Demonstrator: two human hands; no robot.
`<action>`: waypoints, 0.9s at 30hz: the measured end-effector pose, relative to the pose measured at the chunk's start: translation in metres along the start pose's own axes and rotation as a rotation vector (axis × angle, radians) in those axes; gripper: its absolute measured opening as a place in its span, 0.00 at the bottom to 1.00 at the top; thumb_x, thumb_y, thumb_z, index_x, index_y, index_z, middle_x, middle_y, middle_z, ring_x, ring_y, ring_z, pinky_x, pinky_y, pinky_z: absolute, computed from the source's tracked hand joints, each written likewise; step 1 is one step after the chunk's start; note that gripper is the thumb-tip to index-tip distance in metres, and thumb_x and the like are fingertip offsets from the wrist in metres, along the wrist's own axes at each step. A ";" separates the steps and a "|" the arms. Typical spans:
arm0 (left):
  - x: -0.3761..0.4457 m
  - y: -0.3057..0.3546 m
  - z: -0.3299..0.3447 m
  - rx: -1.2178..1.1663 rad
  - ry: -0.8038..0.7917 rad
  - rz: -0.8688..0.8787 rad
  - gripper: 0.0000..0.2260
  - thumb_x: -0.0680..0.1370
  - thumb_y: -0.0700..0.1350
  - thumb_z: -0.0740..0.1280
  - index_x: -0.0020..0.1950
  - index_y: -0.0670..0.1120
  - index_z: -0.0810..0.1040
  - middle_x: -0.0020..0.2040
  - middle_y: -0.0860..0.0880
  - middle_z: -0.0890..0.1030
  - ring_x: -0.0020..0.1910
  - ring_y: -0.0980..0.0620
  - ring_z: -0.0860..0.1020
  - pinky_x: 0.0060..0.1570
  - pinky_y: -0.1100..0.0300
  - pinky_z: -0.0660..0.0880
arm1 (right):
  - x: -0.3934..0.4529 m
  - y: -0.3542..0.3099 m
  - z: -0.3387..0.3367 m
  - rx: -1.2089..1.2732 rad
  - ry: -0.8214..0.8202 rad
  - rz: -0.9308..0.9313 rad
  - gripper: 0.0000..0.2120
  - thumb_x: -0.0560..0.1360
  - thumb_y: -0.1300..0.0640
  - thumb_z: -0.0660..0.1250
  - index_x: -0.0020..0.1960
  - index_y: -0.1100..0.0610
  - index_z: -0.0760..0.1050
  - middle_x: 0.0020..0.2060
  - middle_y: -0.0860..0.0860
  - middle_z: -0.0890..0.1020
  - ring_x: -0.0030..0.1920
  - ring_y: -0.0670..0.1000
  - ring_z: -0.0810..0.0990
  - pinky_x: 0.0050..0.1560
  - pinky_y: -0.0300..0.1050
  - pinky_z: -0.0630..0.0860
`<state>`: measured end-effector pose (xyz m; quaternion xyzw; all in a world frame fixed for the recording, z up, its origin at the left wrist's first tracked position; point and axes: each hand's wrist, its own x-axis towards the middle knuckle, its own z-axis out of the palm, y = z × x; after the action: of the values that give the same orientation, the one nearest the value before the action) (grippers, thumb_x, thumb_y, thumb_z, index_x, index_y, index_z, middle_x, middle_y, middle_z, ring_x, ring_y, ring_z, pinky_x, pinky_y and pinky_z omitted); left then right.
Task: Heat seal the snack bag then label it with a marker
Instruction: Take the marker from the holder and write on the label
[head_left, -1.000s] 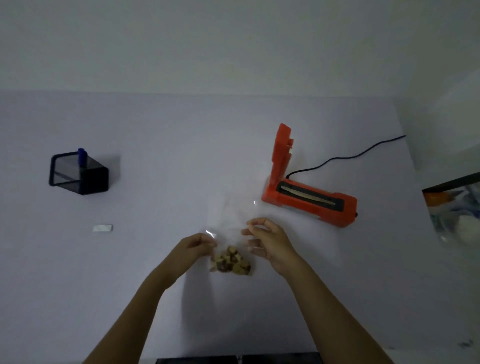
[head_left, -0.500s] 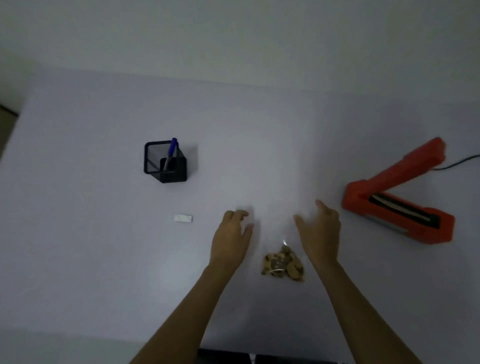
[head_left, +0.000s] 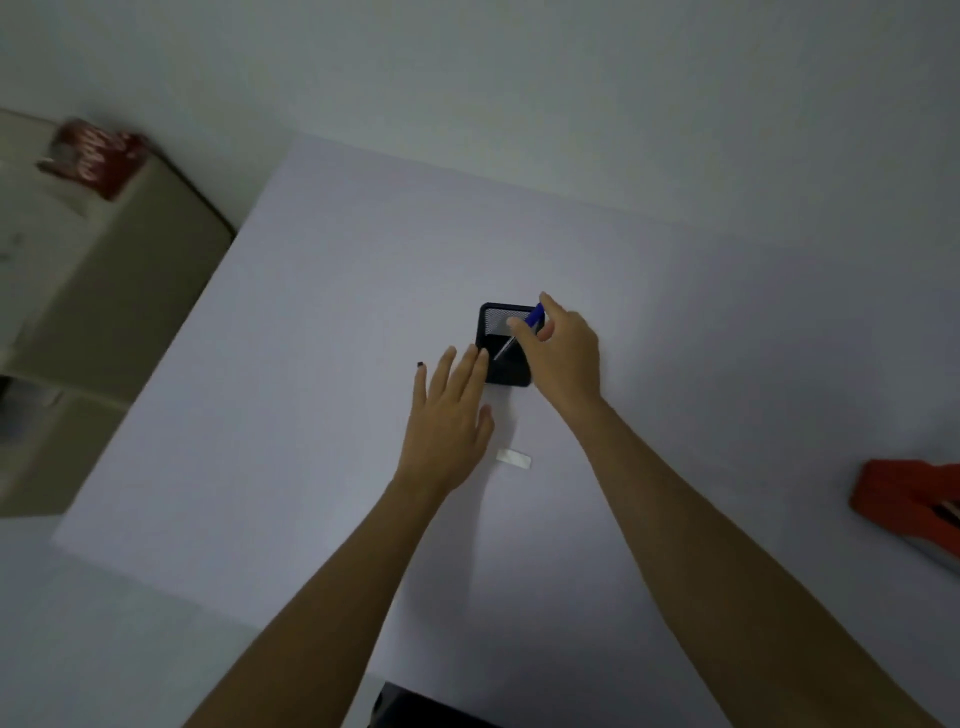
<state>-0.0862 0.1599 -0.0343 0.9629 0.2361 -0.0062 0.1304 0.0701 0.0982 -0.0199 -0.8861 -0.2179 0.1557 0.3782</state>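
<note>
A blue marker (head_left: 533, 318) stands tilted in a black mesh pen holder (head_left: 501, 345) on the pale table. My right hand (head_left: 563, 353) reaches over the holder, thumb and forefinger pinched around the marker's blue cap. My left hand (head_left: 451, 421) hovers flat with fingers spread, its fingertips touching the holder's left side. Only a corner of the orange heat sealer (head_left: 904, 501) shows at the right edge. The snack bag is out of view.
A small white strip (head_left: 513, 459) lies on the table between my forearms. Off the table's left edge stand beige boxes (head_left: 93, 312) with a red package (head_left: 96, 156) on top. The wall runs behind the table.
The view swung left, away from the snack bag and sealer. Both hands left the bag and reached out to the pen holder. My right fingers closed on the marker.
</note>
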 end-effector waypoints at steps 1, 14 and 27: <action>0.000 -0.001 0.003 0.004 -0.016 0.011 0.26 0.80 0.50 0.53 0.77 0.44 0.54 0.77 0.45 0.57 0.76 0.43 0.54 0.73 0.46 0.45 | 0.004 -0.001 0.002 -0.001 0.013 0.022 0.27 0.77 0.45 0.65 0.71 0.57 0.69 0.49 0.56 0.81 0.49 0.53 0.80 0.50 0.42 0.77; 0.007 -0.002 -0.040 -0.551 0.112 -0.065 0.27 0.81 0.50 0.59 0.77 0.45 0.53 0.76 0.48 0.60 0.74 0.50 0.61 0.70 0.62 0.54 | -0.020 -0.032 -0.076 0.182 0.208 0.065 0.08 0.74 0.50 0.70 0.45 0.55 0.81 0.35 0.46 0.81 0.32 0.40 0.76 0.36 0.26 0.69; 0.004 0.019 -0.080 -0.367 0.234 0.294 0.11 0.79 0.45 0.62 0.56 0.41 0.79 0.43 0.44 0.82 0.39 0.47 0.77 0.41 0.66 0.65 | -0.065 -0.043 -0.099 1.114 -0.059 0.558 0.11 0.73 0.48 0.72 0.43 0.55 0.75 0.25 0.47 0.74 0.23 0.44 0.64 0.24 0.36 0.60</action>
<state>-0.0782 0.1663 0.0478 0.9413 0.1045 0.1669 0.2741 0.0468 0.0324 0.0853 -0.5746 0.1253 0.3633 0.7226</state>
